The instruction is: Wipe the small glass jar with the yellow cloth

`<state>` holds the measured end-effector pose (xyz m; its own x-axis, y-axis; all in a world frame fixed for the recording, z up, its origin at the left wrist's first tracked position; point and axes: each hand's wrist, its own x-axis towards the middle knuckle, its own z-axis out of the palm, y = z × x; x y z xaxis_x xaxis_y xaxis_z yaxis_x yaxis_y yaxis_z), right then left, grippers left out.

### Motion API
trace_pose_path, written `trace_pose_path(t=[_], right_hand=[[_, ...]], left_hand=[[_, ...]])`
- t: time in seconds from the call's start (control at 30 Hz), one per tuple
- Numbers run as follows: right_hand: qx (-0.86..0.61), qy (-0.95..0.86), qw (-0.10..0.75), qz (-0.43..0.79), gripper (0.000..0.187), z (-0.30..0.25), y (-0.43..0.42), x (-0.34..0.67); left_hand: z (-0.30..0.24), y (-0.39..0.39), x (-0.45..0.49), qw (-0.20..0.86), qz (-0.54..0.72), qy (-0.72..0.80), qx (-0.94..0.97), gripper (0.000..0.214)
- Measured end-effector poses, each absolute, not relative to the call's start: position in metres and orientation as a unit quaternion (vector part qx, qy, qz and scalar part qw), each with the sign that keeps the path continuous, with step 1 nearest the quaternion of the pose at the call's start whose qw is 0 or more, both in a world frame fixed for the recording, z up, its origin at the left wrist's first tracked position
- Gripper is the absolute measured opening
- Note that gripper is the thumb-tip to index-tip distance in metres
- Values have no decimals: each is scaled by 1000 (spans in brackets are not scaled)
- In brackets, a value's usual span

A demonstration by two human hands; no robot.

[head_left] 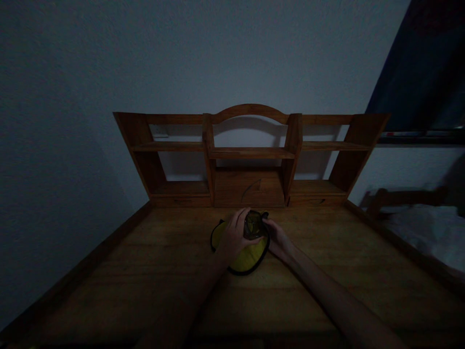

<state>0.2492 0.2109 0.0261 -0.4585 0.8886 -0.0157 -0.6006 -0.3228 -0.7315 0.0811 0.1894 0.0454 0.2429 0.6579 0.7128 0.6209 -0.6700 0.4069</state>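
Note:
A yellow cloth with a dark border [247, 259] lies on the wooden desk [145, 271], near its middle. On the cloth sits a small dark, glassy object [253, 225] that I cannot name in the dim light. My left hand [234, 237] is curled round the left side of this object. My right hand [276, 236] grips its right side, fingers closed against it. Both forearms reach in from the near edge.
A wooden hutch [250, 154] with bare shelves and a small central drawer stands at the back of the desk against a pale wall. Raised wooden rims run along both desk sides. To the right are a wooden bed frame and pale bedding [428, 228].

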Motion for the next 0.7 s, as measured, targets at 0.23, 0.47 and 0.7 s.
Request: trace_pose_path(t=[0.23, 0.47, 0.7], right_hand=[[-205, -334, 467, 793, 27, 27, 209, 248], [-227, -351, 463, 781, 35, 28, 208, 247], [-284, -395, 511, 708, 38, 23, 210, 243]], left_hand=[[47, 189, 81, 31, 463, 408, 787, 84], [46, 189, 80, 29, 461, 404, 790, 84], [45, 190, 82, 39, 451, 390, 802, 80]])
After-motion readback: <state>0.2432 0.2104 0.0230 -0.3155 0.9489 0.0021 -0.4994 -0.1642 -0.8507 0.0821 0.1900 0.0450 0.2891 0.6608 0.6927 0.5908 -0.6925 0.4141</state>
